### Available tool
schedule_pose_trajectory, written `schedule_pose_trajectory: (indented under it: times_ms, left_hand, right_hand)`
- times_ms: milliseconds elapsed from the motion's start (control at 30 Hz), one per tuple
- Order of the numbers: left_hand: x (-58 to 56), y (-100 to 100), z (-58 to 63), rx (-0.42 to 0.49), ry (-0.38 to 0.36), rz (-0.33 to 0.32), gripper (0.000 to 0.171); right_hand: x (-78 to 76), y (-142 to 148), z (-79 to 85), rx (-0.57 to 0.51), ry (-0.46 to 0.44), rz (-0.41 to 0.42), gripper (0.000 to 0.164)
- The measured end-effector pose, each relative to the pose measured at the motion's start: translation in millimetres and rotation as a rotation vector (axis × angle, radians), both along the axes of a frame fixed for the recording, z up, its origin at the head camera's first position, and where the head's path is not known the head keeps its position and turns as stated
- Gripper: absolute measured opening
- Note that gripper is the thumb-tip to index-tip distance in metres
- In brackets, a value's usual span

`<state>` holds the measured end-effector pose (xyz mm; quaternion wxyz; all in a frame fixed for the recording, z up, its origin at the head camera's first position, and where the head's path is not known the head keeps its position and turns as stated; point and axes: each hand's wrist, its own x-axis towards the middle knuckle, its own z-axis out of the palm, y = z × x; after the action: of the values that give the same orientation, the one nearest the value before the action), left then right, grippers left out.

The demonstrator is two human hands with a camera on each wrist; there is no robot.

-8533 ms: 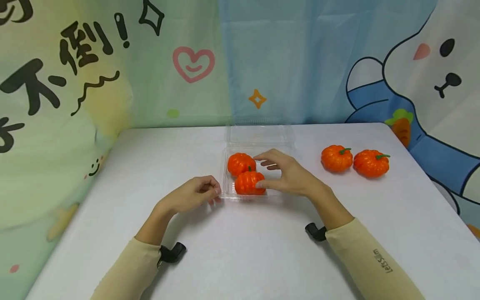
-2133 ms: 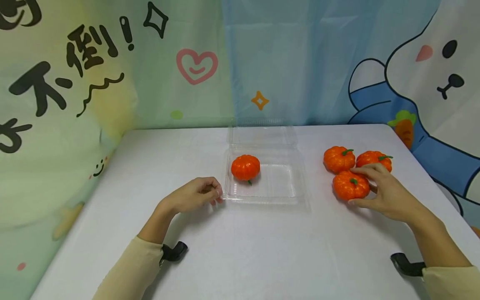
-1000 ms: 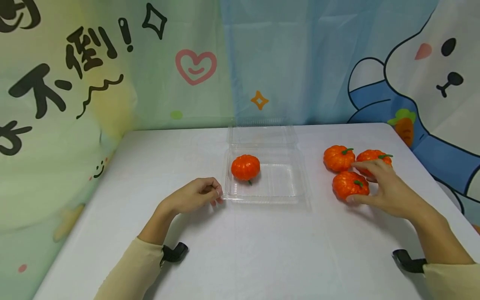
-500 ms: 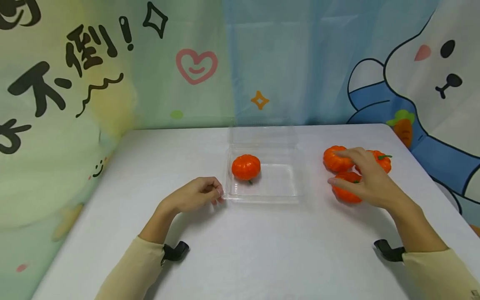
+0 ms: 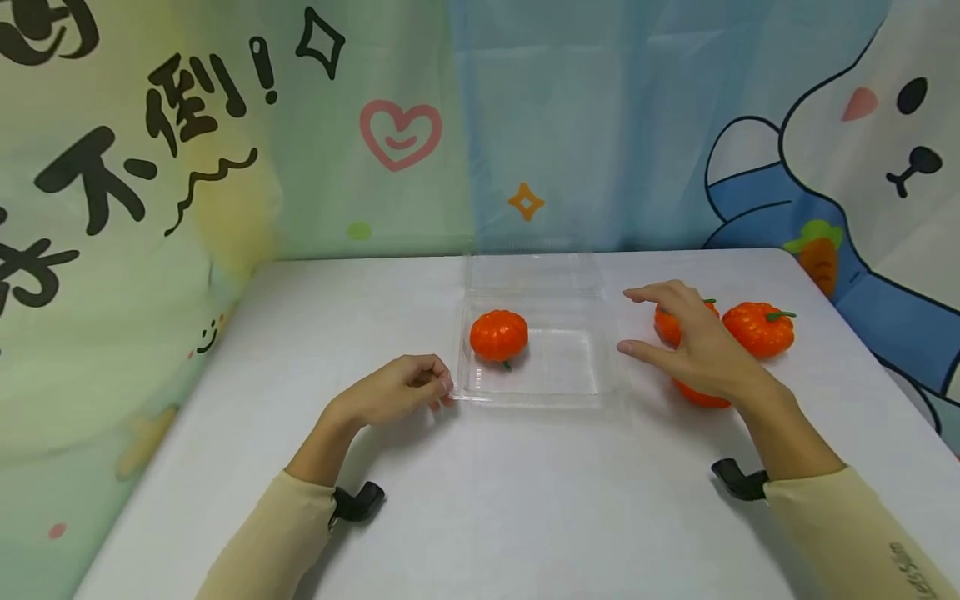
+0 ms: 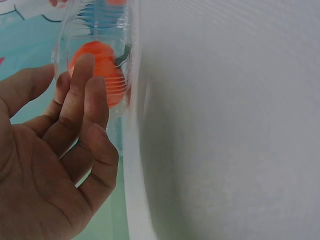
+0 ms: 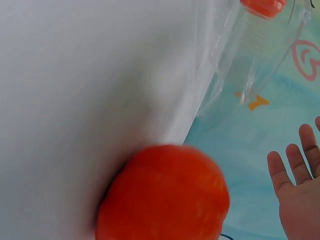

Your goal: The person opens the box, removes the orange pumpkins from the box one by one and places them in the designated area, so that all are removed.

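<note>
A clear plastic clamshell box (image 5: 558,362) lies with its lid folded back, one orange toy pumpkin (image 5: 498,335) in its left half. At the near left corner, my left hand (image 5: 393,390) holds the box edge between thumb and fingertips. My right hand (image 5: 693,342) is spread and holds nothing, between the box and the pumpkins on the right. Behind it sit a pumpkin (image 5: 666,327), half covered by the hand, and a nearer one (image 5: 705,397), mostly hidden. A third pumpkin (image 5: 757,329) with a green stem shows fully beside them.
Everything rests on a white-covered table (image 5: 525,500). A printed cloth backdrop (image 5: 570,125) hangs along the far edge and down the left side. The transparent lid (image 5: 532,271) stretches toward that far edge. Black wrist cameras sit at both cuffs.
Before, a second pumpkin left the box and was set down on the right by my right hand. That hand has since let go and moved left toward the box. The left hand stays put.
</note>
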<state>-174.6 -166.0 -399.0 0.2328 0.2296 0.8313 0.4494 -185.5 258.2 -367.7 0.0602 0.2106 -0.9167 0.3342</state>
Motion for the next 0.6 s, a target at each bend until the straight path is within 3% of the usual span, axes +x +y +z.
schedule_pose_trajectory:
  times_ms: [600]
  left_hand:
    - [3.3,-1,-0.6,0.012,0.004,0.007,0.016]
  right_hand:
    - [-21.6,-48,-6.1,-0.048,-0.016,0.110,0.064]
